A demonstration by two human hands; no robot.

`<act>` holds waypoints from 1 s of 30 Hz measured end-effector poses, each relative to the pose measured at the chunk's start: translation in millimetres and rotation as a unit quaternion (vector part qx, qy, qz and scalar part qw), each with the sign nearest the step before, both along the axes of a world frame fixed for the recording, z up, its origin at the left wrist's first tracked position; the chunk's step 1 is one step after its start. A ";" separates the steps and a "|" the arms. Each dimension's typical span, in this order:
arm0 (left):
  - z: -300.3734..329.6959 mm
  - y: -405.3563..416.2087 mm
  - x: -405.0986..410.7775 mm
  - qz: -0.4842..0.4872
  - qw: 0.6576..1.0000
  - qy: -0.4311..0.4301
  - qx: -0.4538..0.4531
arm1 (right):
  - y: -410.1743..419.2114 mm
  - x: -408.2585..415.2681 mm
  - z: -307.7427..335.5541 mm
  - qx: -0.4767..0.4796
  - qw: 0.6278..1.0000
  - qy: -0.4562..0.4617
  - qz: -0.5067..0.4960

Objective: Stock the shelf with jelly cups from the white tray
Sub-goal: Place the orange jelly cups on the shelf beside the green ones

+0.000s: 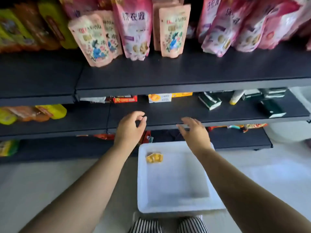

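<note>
Both hands hover at the shelf [218,113] front edge: left hand [129,128] loosely curled, right hand [195,133] spread, both holding nothing; one jelly cup [154,158] lies in the white tray [176,207] far-left corner.

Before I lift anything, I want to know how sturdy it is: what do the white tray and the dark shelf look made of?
The white tray looks like foam, perhaps polystyrene: thick matte walls, rounded edges, a faintly grainy floor. The dark shelf looks like painted metal: thin flat boards with a folded front lip and a smooth, low-sheen finish. Neither is certain from this view.
</note>
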State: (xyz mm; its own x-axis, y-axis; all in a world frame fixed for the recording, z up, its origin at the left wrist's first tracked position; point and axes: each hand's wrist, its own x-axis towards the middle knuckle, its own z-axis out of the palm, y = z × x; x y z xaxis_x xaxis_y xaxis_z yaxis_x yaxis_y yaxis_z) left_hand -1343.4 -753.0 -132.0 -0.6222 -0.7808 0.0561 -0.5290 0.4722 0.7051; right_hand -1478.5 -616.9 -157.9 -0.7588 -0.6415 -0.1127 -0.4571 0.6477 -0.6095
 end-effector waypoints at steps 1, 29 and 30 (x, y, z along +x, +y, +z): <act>-16.4 -1.6 9.3 0.000 0.999 -0.018 0.027 | -1.8 10.5 -14.5 0.023 0.999 -0.023 -0.003; -450.3 35.8 -29.1 0.346 0.862 -0.052 0.366 | -61.3 32.8 -422.7 0.086 0.896 -0.398 -0.180; -453.2 35.0 -29.5 0.346 0.866 -0.033 0.359 | -60.0 32.4 -425.0 0.065 0.893 -0.403 -0.189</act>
